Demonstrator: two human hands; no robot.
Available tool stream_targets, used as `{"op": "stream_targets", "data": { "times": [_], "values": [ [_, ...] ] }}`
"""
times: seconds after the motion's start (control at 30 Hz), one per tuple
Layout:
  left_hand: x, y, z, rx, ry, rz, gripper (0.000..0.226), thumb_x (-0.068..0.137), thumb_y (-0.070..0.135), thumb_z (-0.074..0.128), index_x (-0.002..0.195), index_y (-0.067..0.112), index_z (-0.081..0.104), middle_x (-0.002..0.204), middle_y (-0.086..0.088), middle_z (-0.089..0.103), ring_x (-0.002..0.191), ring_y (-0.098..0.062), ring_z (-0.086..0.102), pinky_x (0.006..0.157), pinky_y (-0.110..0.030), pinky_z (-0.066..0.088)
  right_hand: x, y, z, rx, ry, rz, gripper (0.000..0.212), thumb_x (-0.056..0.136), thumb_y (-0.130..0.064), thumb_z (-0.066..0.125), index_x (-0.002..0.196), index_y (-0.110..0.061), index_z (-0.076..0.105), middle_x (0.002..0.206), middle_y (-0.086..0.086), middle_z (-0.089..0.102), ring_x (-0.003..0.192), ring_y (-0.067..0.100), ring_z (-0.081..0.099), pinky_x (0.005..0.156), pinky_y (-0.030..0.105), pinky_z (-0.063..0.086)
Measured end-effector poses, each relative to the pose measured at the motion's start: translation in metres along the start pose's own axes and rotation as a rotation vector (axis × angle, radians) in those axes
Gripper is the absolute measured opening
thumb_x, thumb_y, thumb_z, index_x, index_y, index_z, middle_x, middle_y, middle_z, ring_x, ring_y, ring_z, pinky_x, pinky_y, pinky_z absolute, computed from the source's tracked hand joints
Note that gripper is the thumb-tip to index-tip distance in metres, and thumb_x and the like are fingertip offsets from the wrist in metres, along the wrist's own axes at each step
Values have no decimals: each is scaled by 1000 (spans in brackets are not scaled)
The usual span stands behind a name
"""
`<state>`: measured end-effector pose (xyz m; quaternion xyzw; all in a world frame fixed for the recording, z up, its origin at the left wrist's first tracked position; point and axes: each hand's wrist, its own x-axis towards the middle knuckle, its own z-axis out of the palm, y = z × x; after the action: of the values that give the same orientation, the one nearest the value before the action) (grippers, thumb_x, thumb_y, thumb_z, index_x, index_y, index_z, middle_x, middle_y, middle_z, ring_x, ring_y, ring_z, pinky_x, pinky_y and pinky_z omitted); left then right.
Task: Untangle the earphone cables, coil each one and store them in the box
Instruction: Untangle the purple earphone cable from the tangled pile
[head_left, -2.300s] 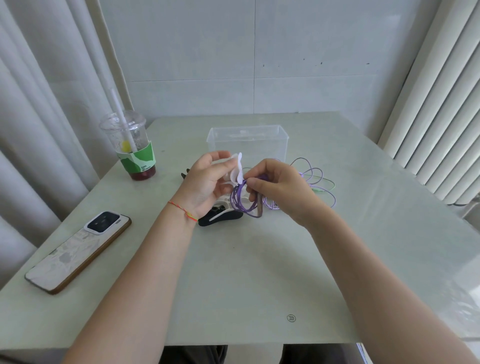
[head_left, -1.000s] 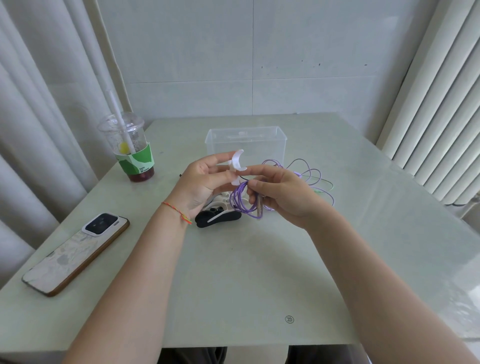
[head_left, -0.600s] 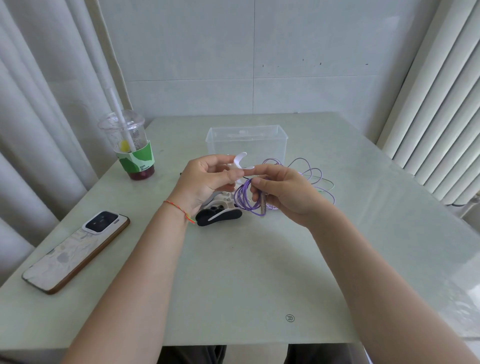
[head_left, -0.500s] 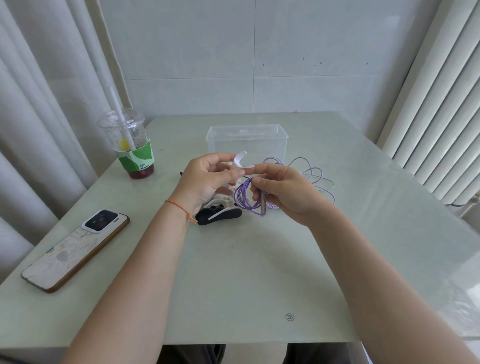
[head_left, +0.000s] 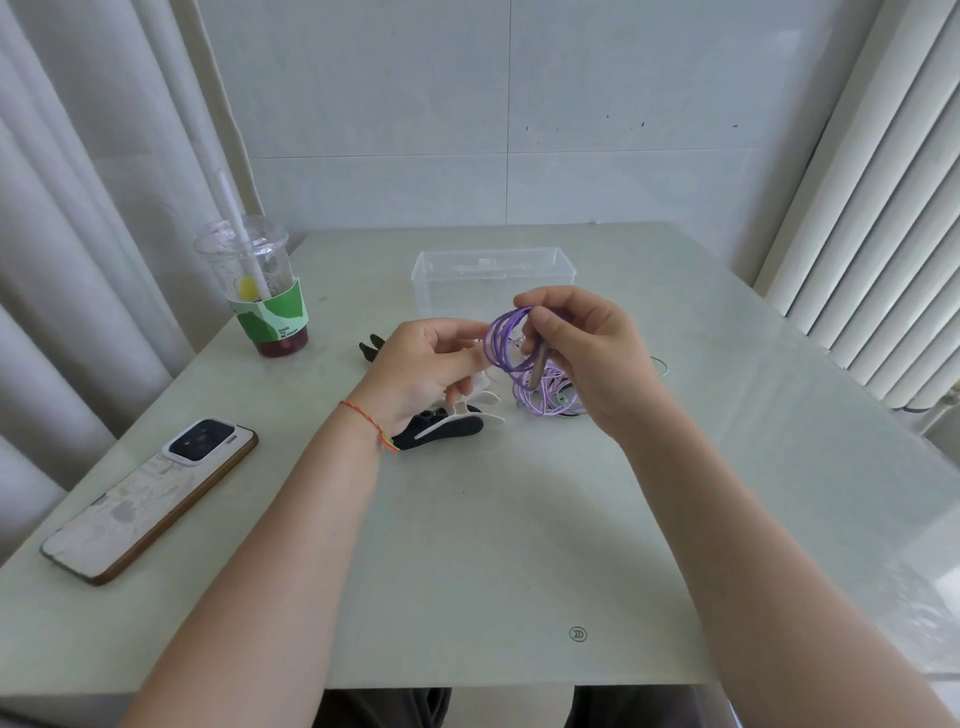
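On my feed a plastic cup (head_left: 261, 291) with a straw (head_left: 235, 223) and green sleeve stood at the table's (head_left: 467, 545) far left; a phone (head_left: 150, 499) lay face down near the left edge; pale curtains (head_left: 78, 208) hung behind; vertical blinds (head_left: 883, 208) covered the right.

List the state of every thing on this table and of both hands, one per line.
purple cable: partly coiled, held above the table
right hand: gripping the coil
left hand: touching the coil, fingers loosely curled
clear box: open
phone: lying flat, camera side up
drink cup: upright, lidded, straw in
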<state>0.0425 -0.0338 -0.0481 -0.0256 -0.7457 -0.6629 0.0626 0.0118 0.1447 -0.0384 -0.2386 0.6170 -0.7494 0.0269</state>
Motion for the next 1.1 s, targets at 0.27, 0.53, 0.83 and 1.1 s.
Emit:
{"op": "stream_targets", "data": {
  "times": [0.27,0.53,0.83,1.1],
  "values": [
    [-4,5,5,-59,-126,-43,21,92,13,63,111,7,69,67,-2,61,47,-13,52,40,-19,35,-5,-3,10,-257,175,-115,21,91,1,56,94,-13,72,71,-10,67,65,11,60,65,25,52],
    [-7,12,11,-202,-217,-88,22,92,8,49,100,2,69,73,-12,61,64,-24,60,51,-24,43,-4,4,12,-395,252,-165,21,90,-2,58,94,-16,73,85,3,71,71,12,63,62,16,47],
    [-6,7,8,-133,-166,-55,11,92,10,62,103,7,61,87,-18,62,58,-14,50,62,-29,46,-5,0,11,-402,171,-111,20,89,1,58,95,-10,74,80,-1,71,63,6,64,62,13,48],
    [-3,6,6,-198,-35,-75,14,84,8,69,97,12,66,80,-4,64,62,-15,55,50,-21,39,-5,-5,5,-349,107,-13,19,90,0,59,98,-7,74,85,5,73,65,9,62,63,17,51]
  ]
}}
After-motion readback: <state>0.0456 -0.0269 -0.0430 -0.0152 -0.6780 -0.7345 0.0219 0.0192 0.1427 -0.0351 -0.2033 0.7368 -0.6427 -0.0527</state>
